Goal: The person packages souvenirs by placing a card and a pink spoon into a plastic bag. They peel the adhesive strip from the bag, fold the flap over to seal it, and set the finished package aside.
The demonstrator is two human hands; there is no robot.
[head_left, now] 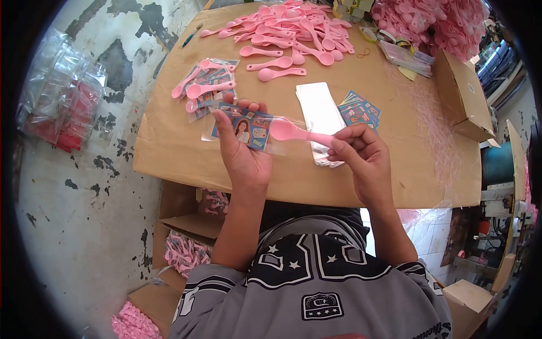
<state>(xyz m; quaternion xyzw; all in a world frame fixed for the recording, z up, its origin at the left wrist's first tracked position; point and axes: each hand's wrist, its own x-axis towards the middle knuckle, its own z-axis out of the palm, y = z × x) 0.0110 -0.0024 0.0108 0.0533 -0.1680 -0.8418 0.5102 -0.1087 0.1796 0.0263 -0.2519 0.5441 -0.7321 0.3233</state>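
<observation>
My left hand is closed around a clear plastic bag with a blue printed card inside, its thumb lying over the card's left end. Between the thumb and fingers of my right hand is the handle of a pink spoon. The spoon's bowl points left and is at the bag's open right end; whether it is inside the film is hard to tell. Below and behind the spoon lies a stack of white-looking plastic bags. Several blue cards are fanned out beside that stack.
A heap of loose pink spoons covers the table's far side. Bagged spoons with cards lie at the left. A cardboard box stands at the right edge, near a big bag of pink spoons. Boxes of spoons sit below.
</observation>
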